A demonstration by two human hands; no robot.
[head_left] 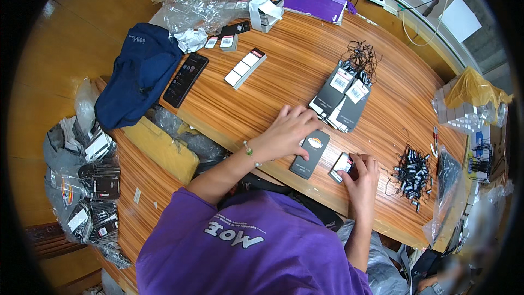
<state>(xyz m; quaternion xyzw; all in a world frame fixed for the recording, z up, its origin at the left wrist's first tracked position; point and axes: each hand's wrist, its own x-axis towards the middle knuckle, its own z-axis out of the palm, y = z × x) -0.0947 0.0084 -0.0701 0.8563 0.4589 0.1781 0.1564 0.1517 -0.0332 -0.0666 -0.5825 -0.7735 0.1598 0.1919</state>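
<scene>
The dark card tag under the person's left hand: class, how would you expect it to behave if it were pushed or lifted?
The dark card tag lies flat on the wooden table, so it would probably slide rather than roll or tip. It looks thin, so likely light, with some bend. The left hand rests fingers on its top end; the right hand handles a smaller tag.

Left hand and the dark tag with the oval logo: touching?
Touching. In the head view the left hand lies flat over the upper end of the dark tag on the table, with no gap showing.
</scene>
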